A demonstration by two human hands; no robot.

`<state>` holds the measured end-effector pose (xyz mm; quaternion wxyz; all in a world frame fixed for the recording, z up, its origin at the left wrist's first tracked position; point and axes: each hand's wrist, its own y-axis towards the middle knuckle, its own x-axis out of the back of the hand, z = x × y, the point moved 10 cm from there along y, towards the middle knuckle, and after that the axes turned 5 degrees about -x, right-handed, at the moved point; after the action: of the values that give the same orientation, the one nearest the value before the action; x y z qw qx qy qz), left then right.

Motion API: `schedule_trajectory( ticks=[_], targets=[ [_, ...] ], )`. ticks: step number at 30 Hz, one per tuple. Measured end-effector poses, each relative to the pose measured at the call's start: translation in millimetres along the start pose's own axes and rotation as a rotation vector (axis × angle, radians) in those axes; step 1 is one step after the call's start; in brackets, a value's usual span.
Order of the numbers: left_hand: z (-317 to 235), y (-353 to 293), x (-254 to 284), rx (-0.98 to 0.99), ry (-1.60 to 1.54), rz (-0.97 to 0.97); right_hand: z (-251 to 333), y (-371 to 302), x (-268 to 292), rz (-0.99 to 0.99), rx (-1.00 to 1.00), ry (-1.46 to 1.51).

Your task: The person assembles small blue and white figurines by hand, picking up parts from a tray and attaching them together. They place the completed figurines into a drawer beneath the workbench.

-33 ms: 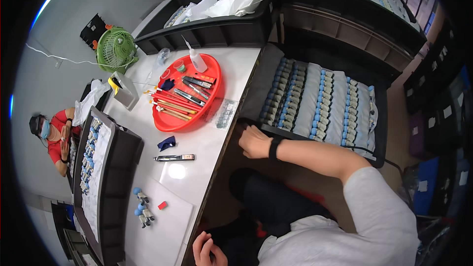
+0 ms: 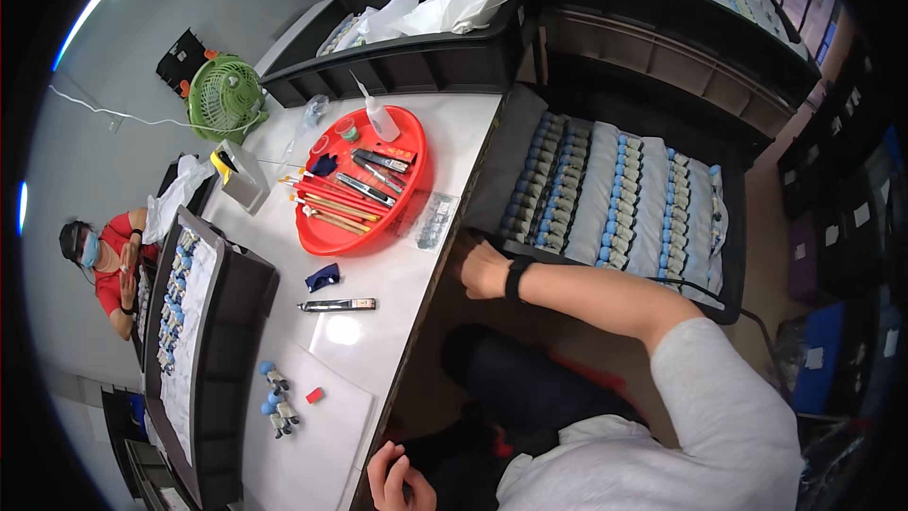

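Reach low, grip unseen

Left hand (image 2: 399, 484) loosely curled by the worktop (image 2: 402, 270) edge; can't tell if it holds anything. Right hand (image 2: 484, 271) at the black tray (image 2: 730, 308) corner, fingertips hidden. Blue-headed figures (image 2: 619, 199) sit in rows there. My read: reach step in hand; next move calls for a clear view of those fingers.

Red tray (image 2: 342, 248): blocks the middle of the counter (image 2: 402, 289), with a bottle (image 2: 381, 121) standing tall inside.
Near edge: passable up from the left hand (image 2: 397, 484), to the right of the cutter (image 2: 338, 305) lying low.
Figurines (image 2: 283, 411): sit in the way of a low sweep leftward.
Left bin (image 2: 235, 322): walls off the far side.
Back bin (image 2: 407, 64): closes the top end.
Right hand (image 2: 485, 270): hemmed between counter and figurine crate (image 2: 730, 308).
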<state>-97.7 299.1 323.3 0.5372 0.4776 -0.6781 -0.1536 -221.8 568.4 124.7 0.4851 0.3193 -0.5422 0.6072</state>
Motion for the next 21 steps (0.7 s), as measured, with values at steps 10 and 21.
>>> schedule_trajectory(
  ticks=[10,21],
  targets=[
    [29,20,22,-0.075,0.200,-0.094,-24,124,-64,-0.303,-0.087,-0.150],
    [86,-23,20,0.204,0.181,-0.160,-43,136,-56,-0.304,-0.144,-0.119]
  ],
)
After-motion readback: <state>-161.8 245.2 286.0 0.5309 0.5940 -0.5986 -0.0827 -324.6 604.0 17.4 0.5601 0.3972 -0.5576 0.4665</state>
